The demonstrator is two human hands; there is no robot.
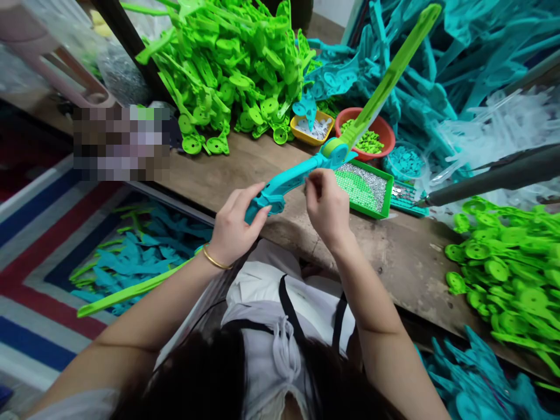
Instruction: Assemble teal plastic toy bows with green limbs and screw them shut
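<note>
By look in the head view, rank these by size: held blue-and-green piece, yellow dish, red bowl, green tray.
1. Blue-and-green piece, though nearer the camera
2. Red bowl and green tray: too alike to rank
3. Yellow dish

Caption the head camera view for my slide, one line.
Left hand holding a blue-and-green part above a wooden worktop, right hand close beside it.
</note>
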